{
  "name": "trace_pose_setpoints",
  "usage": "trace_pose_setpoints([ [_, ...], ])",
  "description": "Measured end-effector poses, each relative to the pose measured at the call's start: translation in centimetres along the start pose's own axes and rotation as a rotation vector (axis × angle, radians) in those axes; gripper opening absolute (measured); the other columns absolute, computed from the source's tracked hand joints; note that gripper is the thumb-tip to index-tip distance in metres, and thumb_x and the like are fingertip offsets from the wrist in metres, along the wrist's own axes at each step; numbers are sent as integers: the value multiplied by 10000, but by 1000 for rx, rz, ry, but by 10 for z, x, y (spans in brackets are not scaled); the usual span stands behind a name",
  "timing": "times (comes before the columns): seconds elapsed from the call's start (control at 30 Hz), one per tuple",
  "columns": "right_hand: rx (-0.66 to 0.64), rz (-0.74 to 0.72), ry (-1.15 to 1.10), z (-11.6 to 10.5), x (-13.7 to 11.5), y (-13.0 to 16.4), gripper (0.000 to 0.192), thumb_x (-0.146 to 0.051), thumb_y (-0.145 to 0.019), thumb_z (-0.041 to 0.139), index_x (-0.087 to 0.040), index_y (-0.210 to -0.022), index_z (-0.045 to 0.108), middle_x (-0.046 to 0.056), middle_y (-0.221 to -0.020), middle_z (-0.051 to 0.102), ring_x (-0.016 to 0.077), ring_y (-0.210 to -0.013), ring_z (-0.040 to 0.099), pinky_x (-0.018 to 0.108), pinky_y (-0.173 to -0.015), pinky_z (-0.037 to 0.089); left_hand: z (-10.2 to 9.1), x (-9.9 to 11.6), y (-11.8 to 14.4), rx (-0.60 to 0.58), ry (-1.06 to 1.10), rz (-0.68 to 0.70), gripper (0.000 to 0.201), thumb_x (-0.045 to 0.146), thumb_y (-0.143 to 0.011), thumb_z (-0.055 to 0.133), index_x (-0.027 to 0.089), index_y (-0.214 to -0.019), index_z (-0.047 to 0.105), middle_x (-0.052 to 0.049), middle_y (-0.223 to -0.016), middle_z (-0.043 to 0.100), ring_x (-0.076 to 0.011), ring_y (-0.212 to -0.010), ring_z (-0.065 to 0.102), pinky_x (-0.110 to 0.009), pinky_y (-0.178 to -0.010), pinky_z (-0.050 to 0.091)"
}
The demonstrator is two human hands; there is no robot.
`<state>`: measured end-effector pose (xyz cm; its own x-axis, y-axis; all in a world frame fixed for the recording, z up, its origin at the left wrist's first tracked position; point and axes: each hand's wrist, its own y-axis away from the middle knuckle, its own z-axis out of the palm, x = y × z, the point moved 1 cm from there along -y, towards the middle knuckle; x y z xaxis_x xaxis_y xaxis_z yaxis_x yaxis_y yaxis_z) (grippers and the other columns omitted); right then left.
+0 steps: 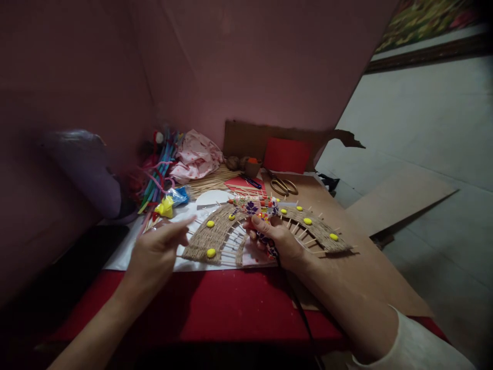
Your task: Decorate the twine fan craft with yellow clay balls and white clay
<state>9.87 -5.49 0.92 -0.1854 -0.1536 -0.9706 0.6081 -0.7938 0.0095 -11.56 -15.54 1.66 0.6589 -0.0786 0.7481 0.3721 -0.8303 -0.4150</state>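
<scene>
Right hand (278, 240): clenched around the grip of a patterned glue gun (257, 207), nozzle pointing left, held just above the middle of the woven arch (215, 231). A black cord (298, 303) runs from the gun down past the wrist toward the near edge of the view. White sleeve visible at the forearm.

Left hand (156, 252): released, holding nothing; fingers stretched toward the arch, the fingertips just at its left end. Whether they touch it cannot be told.

Woven arch: a half-ring of tan twine wound over thin wooden sticks, lying flat on a white sheet (127, 257) and partly on brown cardboard (346, 257). Stick ends project from its outer and inner rims. Yellow beads (210, 224) sit on the weave, spaced along the curve.

Table (215, 308): red surface under sheet and cardboard.

Behind the arch: loose bundle of sticks (210, 182), gold-handled scissors (284, 186), small brown cup (252, 168), red card (287, 155) propped against a cardboard backing. To the left rear: coloured pipe cleaners (159, 164), crumpled pink printed bag (196, 156), yellow (165, 207) and blue (179, 195) wrappers.
</scene>
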Motion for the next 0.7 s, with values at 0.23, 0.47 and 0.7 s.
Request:
trace_pose_setpoints([
  [0.23,24,9,-2,3,-2,1,419,-530,-670,698,-126,-755,632,-40,-562,495,37,-369,381,159,-296,264,-3,9,-45,121,821,-628,178,-7,-617,567,111,-744,608,-4,-617,556,-66,-488,517,-147,-441,411],
  [0.47,0,5,-46,0,1,2,401,-528,-718,665,-135,-793,633,-33,-568,485,44,-381,375,157,-304,283,9,13,-51,-3,948,-521,51,96,-761,591,90,-801,621,-50,-627,595,-74,-450,515,-149,-365,386],
  [0.7,-48,-71,-202,-6,-1,3,331,-480,-775,635,-156,-847,628,-25,-651,462,47,-430,373,142,-293,296,-3,29,-79,133,919,-380,240,326,-768,637,93,-718,609,32,-474,464,-37,-355,378,-139,-317,247],
])
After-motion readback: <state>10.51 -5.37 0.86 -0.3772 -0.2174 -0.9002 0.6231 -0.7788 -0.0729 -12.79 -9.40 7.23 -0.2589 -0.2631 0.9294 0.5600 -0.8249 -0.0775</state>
